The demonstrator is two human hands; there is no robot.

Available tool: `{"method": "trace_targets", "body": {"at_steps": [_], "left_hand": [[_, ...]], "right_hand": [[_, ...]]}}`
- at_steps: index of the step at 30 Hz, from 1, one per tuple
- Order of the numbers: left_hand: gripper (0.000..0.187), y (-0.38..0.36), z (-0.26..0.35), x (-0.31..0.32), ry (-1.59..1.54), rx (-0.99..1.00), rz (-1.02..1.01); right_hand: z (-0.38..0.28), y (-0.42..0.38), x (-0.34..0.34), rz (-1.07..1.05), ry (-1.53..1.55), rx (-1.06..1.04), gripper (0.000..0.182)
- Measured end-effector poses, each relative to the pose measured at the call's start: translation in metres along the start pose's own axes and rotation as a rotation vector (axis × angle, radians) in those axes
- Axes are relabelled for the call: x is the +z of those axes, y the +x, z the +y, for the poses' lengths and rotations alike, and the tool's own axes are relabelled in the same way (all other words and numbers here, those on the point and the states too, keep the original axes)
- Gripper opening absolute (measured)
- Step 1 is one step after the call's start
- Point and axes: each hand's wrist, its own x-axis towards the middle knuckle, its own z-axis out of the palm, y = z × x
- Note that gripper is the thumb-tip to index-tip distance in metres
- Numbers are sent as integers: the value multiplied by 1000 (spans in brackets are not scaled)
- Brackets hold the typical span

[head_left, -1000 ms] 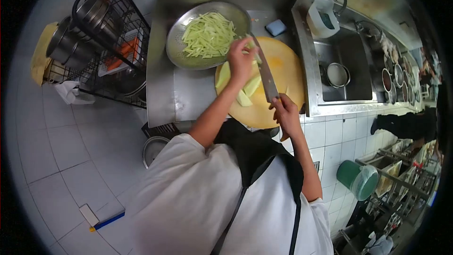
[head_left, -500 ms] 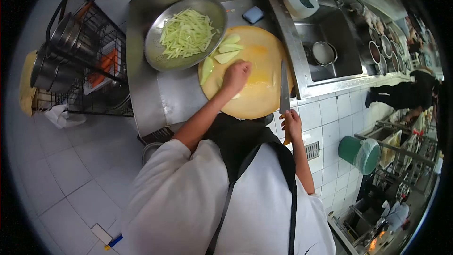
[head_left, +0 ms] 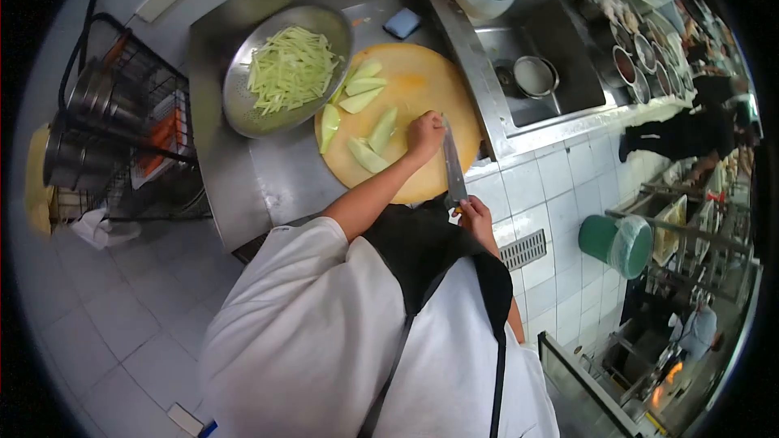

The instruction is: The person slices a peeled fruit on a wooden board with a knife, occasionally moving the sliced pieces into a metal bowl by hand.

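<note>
On the round yellow board (head_left: 426, 69) lie pale-green wedges (head_left: 363, 103), and the curled left hand (head_left: 425, 136), contents unclear, does best tucked clear of the long steel knife (head_left: 454, 166) the right hand (head_left: 477, 217) grips.

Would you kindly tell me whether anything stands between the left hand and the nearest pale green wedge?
Nothing visible does: only bare surface of the round board shows between the left hand and the wedge. The knife is on the hand's other side.
</note>
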Motion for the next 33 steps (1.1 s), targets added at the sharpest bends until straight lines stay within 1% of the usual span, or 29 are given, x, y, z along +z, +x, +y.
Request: {"method": "trace_targets", "body": {"at_steps": [3, 5, 6, 7, 10, 12, 14, 16, 17, 20, 22, 24, 26, 27, 28, 29, 30, 31, 33], "left_hand": [[27, 11, 6, -23, -165, 6, 66], [24, 22, 11, -53, -486, -180, 27], [22, 28, 17, -68, -650, -269, 1], [17, 34, 20, -91, -786, -309, -32], [13, 43, 25, -164, -887, -324, 67], [11, 49, 19, -213, -812, -229, 213], [9, 54, 11, -260, -734, -178, 323], [9, 50, 18, -295, -754, -164, 391], [9, 47, 23, -307, -722, -161, 421], [9, 38, 26, -318, -672, -150, 387], [9, 28, 36, -307, -623, -131, 301], [12, 26, 35, -272, -582, -100, 193], [16, 21, 32, -219, -368, -46, 18], [17, 18, 21, -182, -401, -63, -92], [18, 14, 7, -141, -433, -79, -197], [18, 6, -4, -98, -466, -146, -244], [19, -1, -9, -64, -495, -214, -289], [19, -6, -8, -43, -384, -174, -258], [21, -17, -2, -13, -169, -90, -201]], "right_hand": [[-30, -7, 4, -58, -100, -4, 17], [-43, -2, 9, -94, -180, -60, 20], [-65, -7, 17, -106, -235, -76, 21], [-82, -11, 28, -120, -261, -103, 22], [-117, -16, 55, -164, -421, -218, 23], [-125, -16, 69, -180, -359, -226, 23], [-126, -11, 76, -210, -272, -220, 22], [-121, -6, 77, -223, -270, -197, 22], [-118, -5, 77, -229, -268, -184, 21], [-111, -5, 79, -215, -328, -190, 21], [-106, -5, 80, -180, -363, -207, 21], [-101, -7, 77, -86, -391, -213, 23], [-94, -6, 70, 52, -418, -209, 26], [-76, 2, 60, 187, -549, -296, 28], [-69, 2, 51, 240, -624, -302, 28], [-63, 1, 42, 287, -699, -309, 28], [-60, 0, 37, 329, -773, -315, 28], [-59, -6, 37, 386, -833, -364, 24], [-56, -17, 34, 411, -960, -365, 23]]}}
